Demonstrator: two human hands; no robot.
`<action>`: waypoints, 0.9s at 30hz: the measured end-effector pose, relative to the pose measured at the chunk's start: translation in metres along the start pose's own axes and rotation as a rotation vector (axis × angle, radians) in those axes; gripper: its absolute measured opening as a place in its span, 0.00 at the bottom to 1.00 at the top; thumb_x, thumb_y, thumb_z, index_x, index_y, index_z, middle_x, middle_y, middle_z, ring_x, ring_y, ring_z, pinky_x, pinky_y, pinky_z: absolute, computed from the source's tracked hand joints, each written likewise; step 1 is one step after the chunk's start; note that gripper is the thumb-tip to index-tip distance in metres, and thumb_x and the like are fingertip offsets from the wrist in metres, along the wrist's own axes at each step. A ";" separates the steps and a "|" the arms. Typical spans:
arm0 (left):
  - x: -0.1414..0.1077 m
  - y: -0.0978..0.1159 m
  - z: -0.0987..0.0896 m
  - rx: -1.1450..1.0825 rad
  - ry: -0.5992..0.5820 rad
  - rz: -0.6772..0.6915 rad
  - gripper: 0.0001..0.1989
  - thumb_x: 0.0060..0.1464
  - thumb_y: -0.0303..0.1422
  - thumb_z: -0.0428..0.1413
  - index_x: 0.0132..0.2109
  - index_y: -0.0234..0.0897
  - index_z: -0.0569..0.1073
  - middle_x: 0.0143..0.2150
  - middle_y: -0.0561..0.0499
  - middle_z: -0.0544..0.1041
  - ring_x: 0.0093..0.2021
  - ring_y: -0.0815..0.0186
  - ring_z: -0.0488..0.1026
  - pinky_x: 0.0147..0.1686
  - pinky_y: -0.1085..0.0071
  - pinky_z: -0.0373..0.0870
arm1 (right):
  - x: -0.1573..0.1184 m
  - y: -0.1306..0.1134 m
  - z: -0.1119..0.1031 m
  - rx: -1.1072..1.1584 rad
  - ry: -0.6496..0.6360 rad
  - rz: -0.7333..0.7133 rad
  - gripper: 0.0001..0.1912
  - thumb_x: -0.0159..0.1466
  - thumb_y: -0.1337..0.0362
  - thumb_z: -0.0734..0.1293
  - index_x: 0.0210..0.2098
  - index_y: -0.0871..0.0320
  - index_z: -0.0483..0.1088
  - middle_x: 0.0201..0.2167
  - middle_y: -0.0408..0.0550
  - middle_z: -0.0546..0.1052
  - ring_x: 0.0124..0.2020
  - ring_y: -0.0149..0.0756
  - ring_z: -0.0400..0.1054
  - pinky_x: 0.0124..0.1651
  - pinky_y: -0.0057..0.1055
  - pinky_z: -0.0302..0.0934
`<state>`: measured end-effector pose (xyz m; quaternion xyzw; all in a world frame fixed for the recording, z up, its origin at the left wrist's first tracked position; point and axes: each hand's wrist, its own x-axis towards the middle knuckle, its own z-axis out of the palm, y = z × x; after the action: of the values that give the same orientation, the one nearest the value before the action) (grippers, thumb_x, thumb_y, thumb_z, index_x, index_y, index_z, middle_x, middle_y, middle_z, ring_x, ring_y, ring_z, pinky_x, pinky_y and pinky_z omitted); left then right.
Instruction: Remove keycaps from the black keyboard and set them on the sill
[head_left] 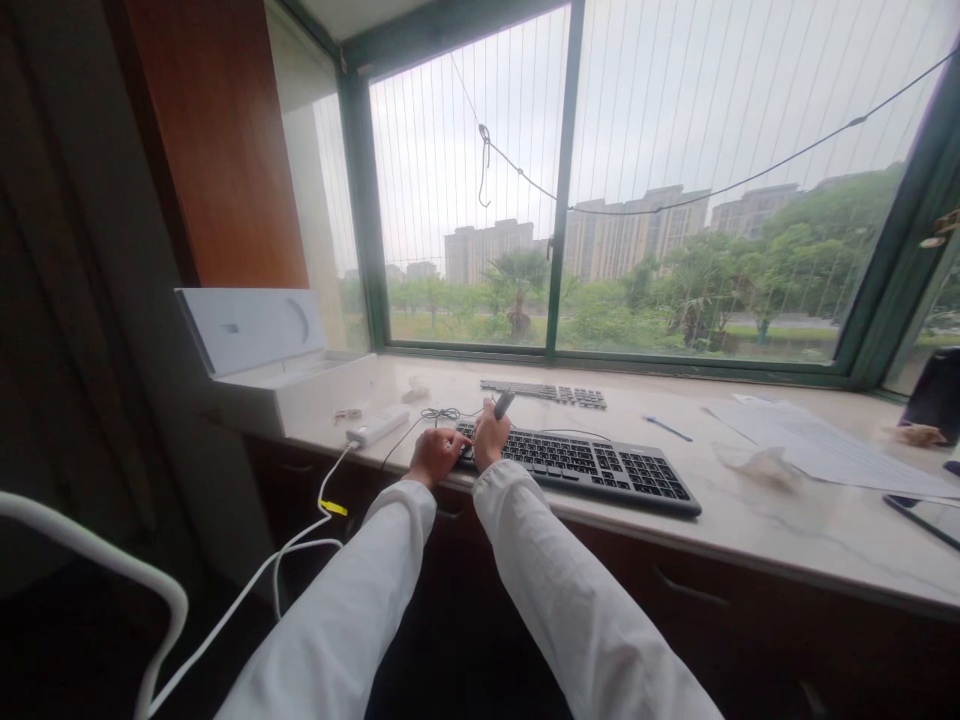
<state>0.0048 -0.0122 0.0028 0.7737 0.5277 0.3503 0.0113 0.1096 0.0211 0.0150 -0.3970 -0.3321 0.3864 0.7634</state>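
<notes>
A black keyboard [600, 468] lies slantwise along the counter's front edge. My left hand [435, 455] is at its left end, fingers curled in and pressed against that end. Just beside it, my right hand [491, 437] is closed around a tool with a dark grey handle [505, 404], which sticks up out of the fist; its lower tip is hidden by the hand. Behind the keyboard, several loose keycaps [544, 391] are laid out in rows. A thin dark cable [441, 413] lies coiled by the keyboard's far left corner.
At the left stands an open white box [322, 385]. A white power strip [379, 427] sits near the edge, its cord [324, 500] hanging down. On the right are a blue pen [667, 429], paper sheets [832, 440], crumpled plastic [757, 465] and a dark flat device [926, 515].
</notes>
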 end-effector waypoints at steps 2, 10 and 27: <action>0.000 0.001 0.000 0.031 -0.025 -0.009 0.17 0.62 0.34 0.47 0.39 0.43 0.82 0.34 0.47 0.81 0.37 0.62 0.75 0.36 0.70 0.63 | 0.003 0.000 0.000 0.034 0.070 0.011 0.20 0.61 0.51 0.61 0.20 0.52 0.51 0.11 0.34 0.53 0.13 0.27 0.47 0.16 0.27 0.45; -0.005 0.003 0.000 0.077 -0.009 0.041 0.22 0.66 0.36 0.41 0.42 0.42 0.81 0.39 0.44 0.80 0.40 0.60 0.75 0.39 0.68 0.63 | 0.005 0.004 -0.003 -0.063 0.170 0.031 0.17 0.60 0.51 0.61 0.21 0.53 0.56 0.13 0.39 0.60 0.16 0.29 0.53 0.18 0.27 0.48; -0.004 0.004 -0.001 0.023 -0.013 0.034 0.31 0.68 0.44 0.33 0.41 0.42 0.82 0.30 0.47 0.79 0.33 0.63 0.75 0.37 0.69 0.64 | 0.028 0.015 -0.006 -0.290 0.265 0.071 0.12 0.60 0.55 0.59 0.25 0.54 0.65 0.15 0.45 0.68 0.22 0.39 0.65 0.23 0.31 0.53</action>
<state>0.0068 -0.0176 0.0033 0.7849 0.5185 0.3393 -0.0002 0.1231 0.0483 0.0049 -0.5617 -0.2669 0.3053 0.7211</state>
